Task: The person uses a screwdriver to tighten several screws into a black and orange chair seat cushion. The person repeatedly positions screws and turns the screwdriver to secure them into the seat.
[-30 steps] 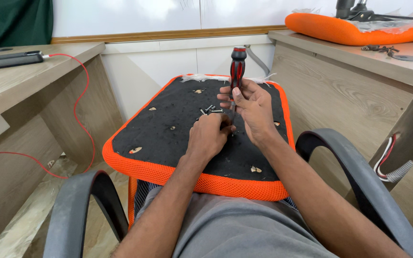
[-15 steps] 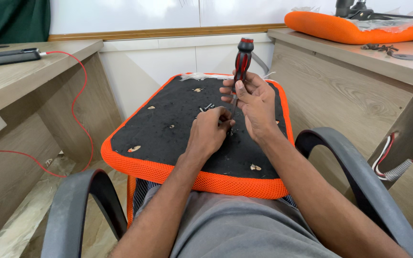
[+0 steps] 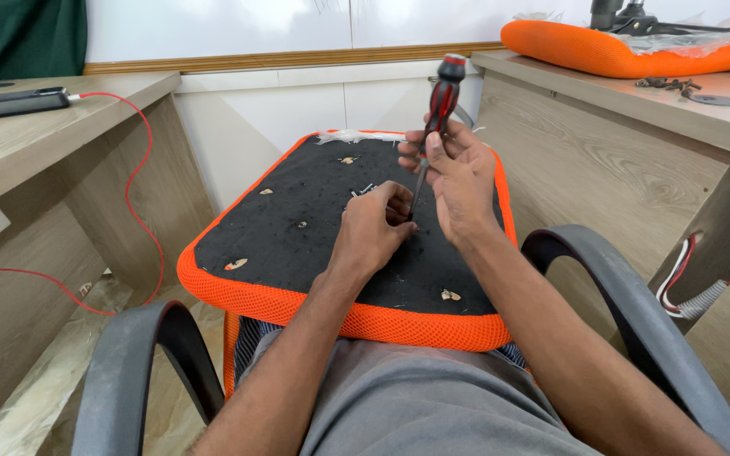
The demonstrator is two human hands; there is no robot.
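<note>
Two bare hands meet at centre frame over an upturned orange-mesh seat cushion with a black fabric underside [image 3: 297,228]: the right hand [image 3: 458,173] is wrapped around a red-and-black-handled screwdriver [image 3: 434,127], held upright, while the left hand [image 3: 373,232] has its fingers pinched narrow at the tip. The tip could slip on the fuzzy fabric and jab those fingers.

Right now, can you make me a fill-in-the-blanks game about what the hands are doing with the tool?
1. The right hand grips a screwdriver with a red and ____ handle.
2. The left hand rests on the black underside of a seat cushion edged in ____ mesh.
3. A ____ cable runs from the power strip on the desk.

Missing words: black; orange; red
</note>
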